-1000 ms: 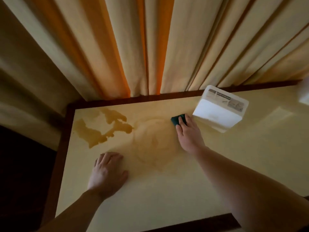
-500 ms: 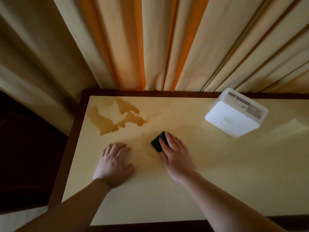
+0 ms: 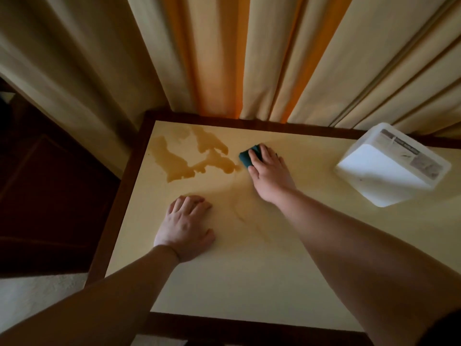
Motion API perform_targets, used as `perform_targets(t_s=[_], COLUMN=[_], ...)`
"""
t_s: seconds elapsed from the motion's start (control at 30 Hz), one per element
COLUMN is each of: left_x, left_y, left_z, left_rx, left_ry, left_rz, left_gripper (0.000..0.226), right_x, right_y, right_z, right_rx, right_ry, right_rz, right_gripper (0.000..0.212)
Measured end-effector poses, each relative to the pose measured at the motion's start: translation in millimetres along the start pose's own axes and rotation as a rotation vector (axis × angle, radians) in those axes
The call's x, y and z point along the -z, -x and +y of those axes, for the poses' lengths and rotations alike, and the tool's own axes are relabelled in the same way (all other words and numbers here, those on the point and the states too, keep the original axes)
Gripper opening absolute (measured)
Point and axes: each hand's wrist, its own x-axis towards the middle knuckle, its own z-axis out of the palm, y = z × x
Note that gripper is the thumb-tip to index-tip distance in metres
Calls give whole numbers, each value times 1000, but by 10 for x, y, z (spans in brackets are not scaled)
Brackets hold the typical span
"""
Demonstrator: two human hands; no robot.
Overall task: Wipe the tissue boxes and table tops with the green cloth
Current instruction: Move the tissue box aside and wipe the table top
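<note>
Cream-and-orange curtains [image 3: 224, 58] hang behind a pale worktop [image 3: 249, 270] with a dark wooden rim. A white tissue box [image 3: 389, 168] sits tilted well to the right of the right hand's grip. Just left of that grip spreads a brown spill [image 3: 189, 158] — its edge nearly meets the cloth. The left hand [image 3: 185, 228] rests flat, fingers relaxed, holding nothing. The right hand [image 3: 269, 171] presses straight fingers onto the folded green cloth [image 3: 248, 157] — a flat grip, not a clench.
</note>
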Motion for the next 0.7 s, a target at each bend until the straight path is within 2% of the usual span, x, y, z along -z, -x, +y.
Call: perform_targets(t_s=[0.1, 0.23, 0.37, 0.5, 0.57, 0.7], left_x=[-5, 5, 12, 6, -5, -16], left_y=[3, 11, 12, 8, 5, 3], left_z=[5, 32, 64, 64, 51, 27], left_rx=[2, 3, 28, 22, 22, 16], left_ry=[-26, -39, -53, -61, -58, -46], left_rz=[-15, -16, -20, -19, -17, -9], left_gripper=[67, 66, 66, 66, 66, 66], right_x=[-160, -328, -336, -222, -147, -58], right_y=[221, 852, 1257, 1045, 752, 244], right_z=[-173, -9, 439, 729, 681, 237], right_rx=[139, 270, 148, 19, -29, -50], right_ry=[12, -36, -65, -68, -48, -41], right_rz=[16, 58, 54, 101, 119, 49], right_gripper=[54, 56, 60, 57, 56, 55])
